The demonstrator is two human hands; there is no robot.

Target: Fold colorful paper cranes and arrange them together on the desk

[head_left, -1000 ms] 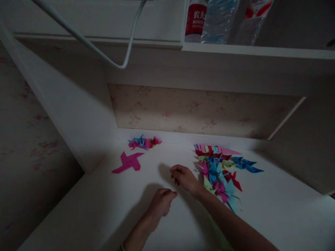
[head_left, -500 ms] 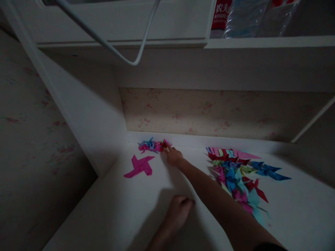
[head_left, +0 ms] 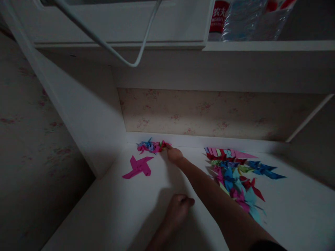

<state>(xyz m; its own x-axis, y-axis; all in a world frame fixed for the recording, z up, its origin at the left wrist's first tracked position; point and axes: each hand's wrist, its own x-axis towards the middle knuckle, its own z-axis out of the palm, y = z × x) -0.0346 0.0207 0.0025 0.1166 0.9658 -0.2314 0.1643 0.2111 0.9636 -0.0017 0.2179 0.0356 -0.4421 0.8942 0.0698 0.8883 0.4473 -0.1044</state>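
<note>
Pile (head_left: 149, 146): at the back of the table (head_left: 104, 209), in front of the white strip (head_left: 172, 138); directly to the left of the right fingertips.
Long axis: roughly left to right, nearly parallel to the strip — red end toward the right hand (head_left: 175, 155), blue end pointing away.
Nearer hand: the right, stretched forward, with fingertips at the red end and apparently touching.
Right fingers: drawn close together; cannot tell whether pinching a piece or merely resting against one.
Farther hand: the left (head_left: 180, 206), well apart on the near side; fingers curled inward, thumb lying along them, with nothing visible in the grasp.
Look of pile: small folded paper pieces, crowded in a narrow row; blue and lilac at left, pink in the middle, red with a touch of green at right; pointed tips jutting up — single folds too small to tell apart.
Pink paper (head_left: 138, 167): flat, four-armed, just nearer than the pile, not touching.
Cluster (head_left: 229, 177): many-coloured folded paper, well to the right.
Overhead: bottles (head_left: 219, 17) on a shelf; white cord (head_left: 134, 65) hanging in a bend.
</note>
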